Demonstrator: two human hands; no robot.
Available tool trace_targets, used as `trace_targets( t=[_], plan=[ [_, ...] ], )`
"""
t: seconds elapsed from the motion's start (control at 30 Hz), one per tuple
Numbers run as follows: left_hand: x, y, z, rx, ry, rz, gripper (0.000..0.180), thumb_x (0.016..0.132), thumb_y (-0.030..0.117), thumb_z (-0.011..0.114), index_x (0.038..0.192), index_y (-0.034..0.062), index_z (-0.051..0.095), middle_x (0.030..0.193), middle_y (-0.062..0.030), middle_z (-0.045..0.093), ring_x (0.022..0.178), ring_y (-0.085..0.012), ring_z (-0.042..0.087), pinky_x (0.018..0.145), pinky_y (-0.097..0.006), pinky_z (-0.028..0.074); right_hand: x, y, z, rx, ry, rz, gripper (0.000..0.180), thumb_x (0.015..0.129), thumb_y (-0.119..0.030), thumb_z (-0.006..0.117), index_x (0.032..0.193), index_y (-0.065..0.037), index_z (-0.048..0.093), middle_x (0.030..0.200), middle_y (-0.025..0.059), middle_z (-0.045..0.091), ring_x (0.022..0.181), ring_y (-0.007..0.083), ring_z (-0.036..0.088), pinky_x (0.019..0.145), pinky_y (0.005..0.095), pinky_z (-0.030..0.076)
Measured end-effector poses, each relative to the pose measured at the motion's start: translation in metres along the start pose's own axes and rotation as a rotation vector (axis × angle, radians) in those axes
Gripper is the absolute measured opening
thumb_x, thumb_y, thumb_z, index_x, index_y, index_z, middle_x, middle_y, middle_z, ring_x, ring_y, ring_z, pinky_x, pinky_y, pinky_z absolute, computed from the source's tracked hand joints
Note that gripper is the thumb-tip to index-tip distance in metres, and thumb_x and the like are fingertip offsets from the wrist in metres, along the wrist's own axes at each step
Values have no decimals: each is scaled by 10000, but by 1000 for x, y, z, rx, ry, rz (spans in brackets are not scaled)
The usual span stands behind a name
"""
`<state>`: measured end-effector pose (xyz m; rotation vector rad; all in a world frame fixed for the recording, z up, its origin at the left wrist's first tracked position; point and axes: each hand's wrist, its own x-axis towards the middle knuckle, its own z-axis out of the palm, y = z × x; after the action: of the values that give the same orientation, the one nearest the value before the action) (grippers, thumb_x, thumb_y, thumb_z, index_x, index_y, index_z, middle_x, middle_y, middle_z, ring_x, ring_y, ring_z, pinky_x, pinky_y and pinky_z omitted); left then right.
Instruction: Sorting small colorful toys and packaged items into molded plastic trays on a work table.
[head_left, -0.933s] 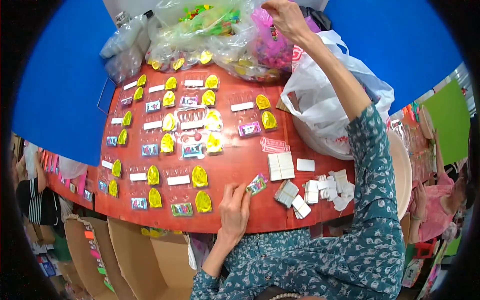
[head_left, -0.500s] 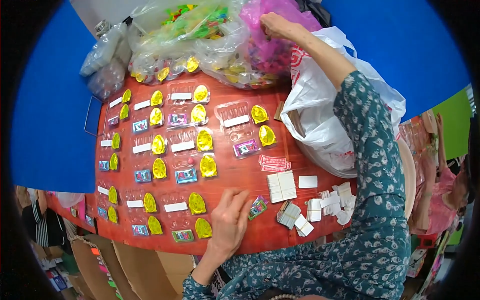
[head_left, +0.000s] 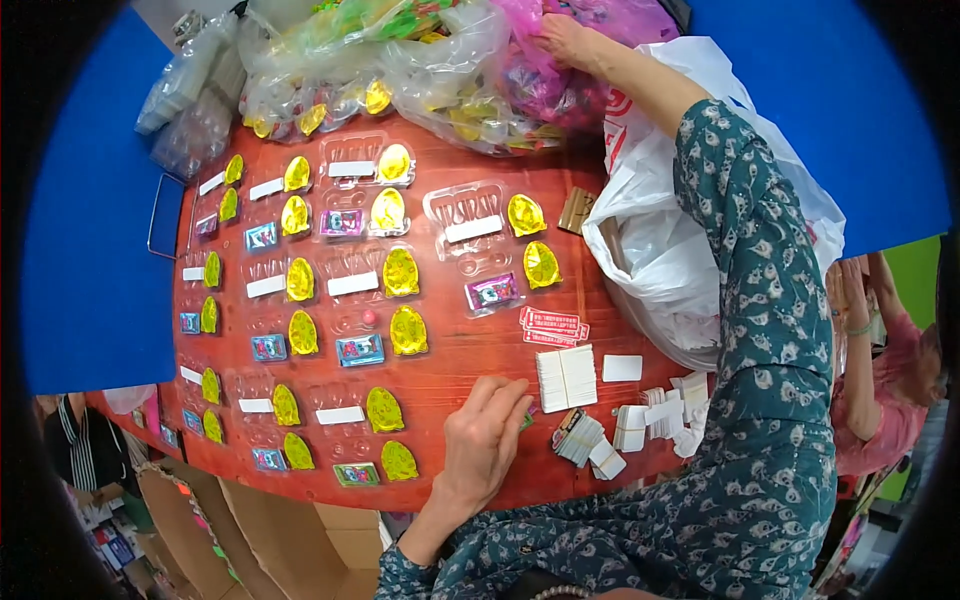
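The left hand (head_left: 485,440) is laid palm-down on the red tabletop (head_left: 450,345), fingers loosely spread over a small packet (head_left: 526,420) at its fingertips. The right hand (head_left: 562,38) is stretched far forward, gripping a pink plastic bag (head_left: 590,85) at the far edge.

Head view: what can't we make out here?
- Right hand: fingers buried in the pink bag; any grip is hidden by plastic.
- Left hand: it covers a small packet on the red table; only a corner shows.
- White bag: the contents are hidden by its wall and the sleeve.
- Clear bags: the upper part is cut off by the top edge.
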<state>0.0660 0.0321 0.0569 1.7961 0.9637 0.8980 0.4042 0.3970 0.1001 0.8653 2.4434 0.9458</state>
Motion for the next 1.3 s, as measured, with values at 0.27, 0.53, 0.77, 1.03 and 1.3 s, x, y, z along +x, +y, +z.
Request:
trace_targets(
  t=[0.27, 0.53, 0.77, 1.03, 1.3],
  plan=[
    [-2, -5, 2, -39, 51, -44, 133, 752, -24, 590, 885, -37, 593, 798, -154, 563, 694, -295, 585, 585, -340, 470, 5, 14, -21, 869, -81, 12, 139, 719, -179, 552, 794, -78, 611, 783, 108, 586, 751, 266, 561, 672, 358, 451],
    [70, 23, -26, -91, 62, -26, 90, 748, -11, 593, 828, -53, 590, 681, -138, 555, 588, -205, 553, 520, -281, 418, -26, 54, -3, 1731, -149, 96, 175, 749, -187, 501, 677, -75, 615, 640, 115, 584, 644, 288, 562, 597, 380, 438],
    [304, 16, 7, -510, 99, 162, 220, 785, 92, 493, 909, -29, 629, 755, -81, 633, 664, -137, 591, 591, -272, 459, -45, 76, 12, 465, -57, -146, 191, 777, -226, 473, 652, -157, 601, 637, 35, 591, 590, 227, 544, 535, 343, 417],
    [469, -97, 62, 1594, 372, 875, 484, 792, 300, 514, 1230, 127, 406, 1069, -182, 475, 763, -326, 569, 629, -425, 470, -48, 52, -5, 683, -114, 560, 289, 676, -182, 650, 928, -44, 614, 856, 124, 626, 742, 278, 599, 693, 355, 492],
    [454, -61, 100, 635, 417, 794, 296, 737, 143, 522, 1027, 82, 526, 882, -219, 508, 767, -389, 541, 636, -444, 441, -82, 57, 58, 725, 62, 521, 114, 738, -181, 558, 672, -108, 614, 666, 99, 599, 663, 252, 591, 577, 381, 466]
  ],
)
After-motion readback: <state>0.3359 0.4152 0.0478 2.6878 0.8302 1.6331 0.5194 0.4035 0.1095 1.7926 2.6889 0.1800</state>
